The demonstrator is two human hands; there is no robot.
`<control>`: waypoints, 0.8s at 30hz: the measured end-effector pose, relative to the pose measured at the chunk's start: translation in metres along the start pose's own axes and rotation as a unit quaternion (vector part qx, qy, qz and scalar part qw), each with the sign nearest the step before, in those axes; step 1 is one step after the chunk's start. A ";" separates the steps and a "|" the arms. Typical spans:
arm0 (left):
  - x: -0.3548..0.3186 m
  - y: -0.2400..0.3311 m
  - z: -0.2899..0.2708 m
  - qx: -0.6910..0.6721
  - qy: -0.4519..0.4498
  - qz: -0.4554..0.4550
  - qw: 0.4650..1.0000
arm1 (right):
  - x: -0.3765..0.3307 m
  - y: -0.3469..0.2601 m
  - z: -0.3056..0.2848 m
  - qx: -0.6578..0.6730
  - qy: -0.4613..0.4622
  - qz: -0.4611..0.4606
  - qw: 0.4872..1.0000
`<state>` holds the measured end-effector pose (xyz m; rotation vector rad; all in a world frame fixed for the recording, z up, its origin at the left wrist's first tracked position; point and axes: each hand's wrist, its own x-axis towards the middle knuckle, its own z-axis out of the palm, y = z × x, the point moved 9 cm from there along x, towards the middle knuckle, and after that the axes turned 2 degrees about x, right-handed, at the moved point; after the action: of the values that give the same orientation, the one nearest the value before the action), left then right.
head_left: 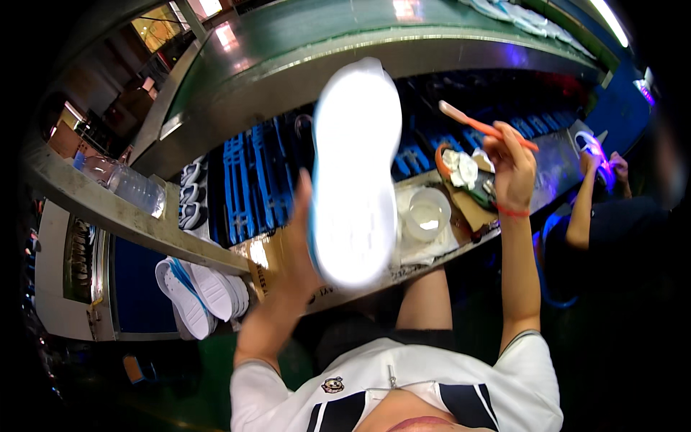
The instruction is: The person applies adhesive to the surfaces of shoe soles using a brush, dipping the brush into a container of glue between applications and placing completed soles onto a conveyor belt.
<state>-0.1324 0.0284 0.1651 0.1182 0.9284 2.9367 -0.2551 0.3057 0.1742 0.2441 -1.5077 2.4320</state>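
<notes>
Sole (355, 173) upright, toe end topmost.

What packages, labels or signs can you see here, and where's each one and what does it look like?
Cardboard box: brown with dark print, on the bench edge behind the left hand.
Plastic bottle: clear, lying on the shelf at left.
Shirt badge: small and round, on the white shirt.

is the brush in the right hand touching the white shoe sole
Apart. The head view shows the orange brush held up in the right hand, with a clear gap of dark background between its tip and the white sole.
</notes>
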 end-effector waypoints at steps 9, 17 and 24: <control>0.188 0.108 0.079 0.113 -0.129 0.060 0.983 | -0.100 0.007 0.017 -0.092 -0.151 0.029 0.984; -0.149 0.090 -0.117 0.780 0.100 0.167 0.594 | -0.145 0.075 0.090 -0.169 -0.271 0.041 0.947; -0.370 0.256 -0.299 0.752 0.590 0.129 0.265 | -0.213 0.180 0.233 -0.117 -0.464 0.168 0.862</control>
<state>0.1998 -0.3813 0.0481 -1.9667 3.2401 0.2096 -0.1084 -0.0085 0.0652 1.3592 -2.3610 2.4460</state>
